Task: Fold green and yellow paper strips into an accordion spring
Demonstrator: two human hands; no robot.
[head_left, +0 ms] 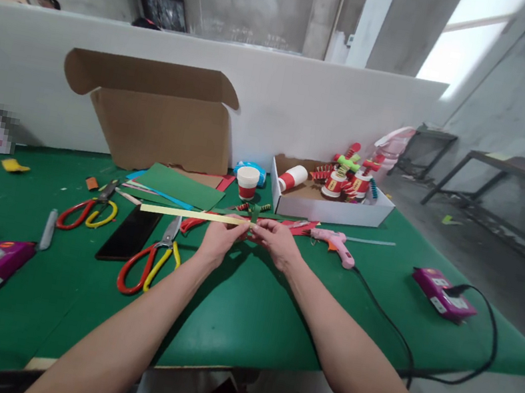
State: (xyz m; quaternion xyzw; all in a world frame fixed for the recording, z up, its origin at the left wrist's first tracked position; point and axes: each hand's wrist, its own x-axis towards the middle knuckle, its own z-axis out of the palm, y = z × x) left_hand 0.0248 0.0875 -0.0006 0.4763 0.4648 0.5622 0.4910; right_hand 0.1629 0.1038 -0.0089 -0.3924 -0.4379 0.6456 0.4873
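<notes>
My left hand (223, 241) pinches a long pale yellow paper strip (183, 214), whose free end sticks out to the left above the table. Close beside it, my right hand (279, 243) is closed at the strip's other end, where a small green paper piece (254, 212) rises between my fingertips. How strip and green piece meet is hidden by the fingers. Behind my hands lie red paper pieces (298, 227) and small folded paper springs (264, 208). A pink glue gun (338, 245) rests right of my right hand. Red-and-yellow-handled scissors (158, 256) lie left of my left hand.
At the back, a white box (335, 213) holds decorated paper cups. A red-banded cup (247, 183) stands beside it, right of green paper sheets (183, 186). Further left are a phone (130, 234) and more scissors (92, 207). A black cord (380, 307) runs to a purple box (443, 295).
</notes>
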